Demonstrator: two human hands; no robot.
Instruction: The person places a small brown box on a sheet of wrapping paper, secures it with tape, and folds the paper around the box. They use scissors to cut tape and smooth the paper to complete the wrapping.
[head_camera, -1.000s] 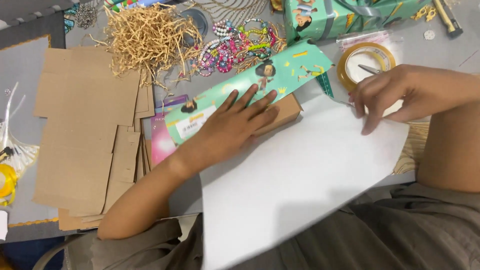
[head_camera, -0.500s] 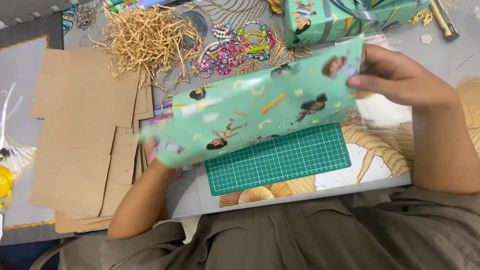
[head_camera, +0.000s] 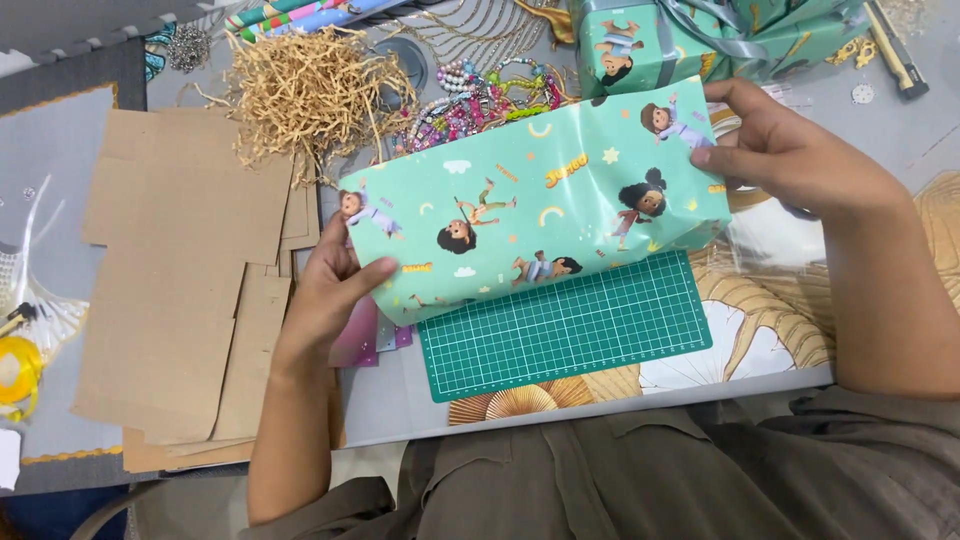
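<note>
Bright, even overhead light, soft shadows only. Sharp mid-frame, slight blur at lower edge, mild glare on plastic far left.

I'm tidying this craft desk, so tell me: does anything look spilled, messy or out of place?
Yes. A loose heap of tan shredded paper filler sprawls across the table's far side, its strands straying onto the cardboard sheets and toward a tangle of colourful bead bracelets. The green cutting mat lies slightly askew. Nothing looks damaged.

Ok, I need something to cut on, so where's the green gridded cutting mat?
In the head view, the green gridded cutting mat lies at centre on the table, just below the mint cartoon-print wrapping paper held up by both hands.
</note>
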